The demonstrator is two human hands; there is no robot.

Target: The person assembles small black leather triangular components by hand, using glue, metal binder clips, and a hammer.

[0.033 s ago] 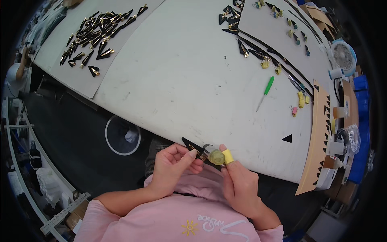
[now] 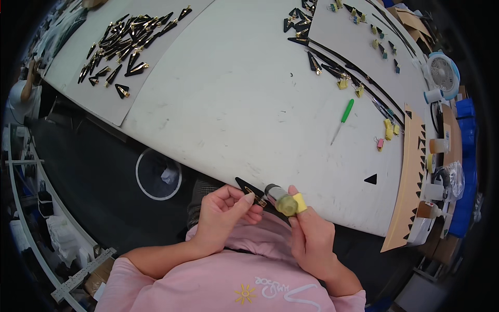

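Near the table's front edge, my left hand (image 2: 228, 210) pinches a black pointed triangular piece (image 2: 246, 184) with gold-coloured metal on it, tip pointing up and left. My right hand (image 2: 312, 229) holds a small bottle (image 2: 283, 201) with a dark grey side and a translucent yellowish round end. A yellow band (image 2: 300, 203) sits at the index finger of that hand. The bottle's narrow end points at the black piece; I cannot tell whether they touch. My fingers hide part of both things.
Many similar black pieces (image 2: 125, 44) lie on a grey board at the back left. A green-handled awl (image 2: 347, 111), binder clips (image 2: 388, 130) and a small black triangle (image 2: 371, 179) lie to the right. A cardboard strip (image 2: 410, 182) and a fan (image 2: 443, 71) stand farther right. A bin (image 2: 137, 177) stands below.
My right hand has shifted slightly right with the bottle, whose angle has changed a little, showing more of its side. My left hand and the black piece have barely moved.
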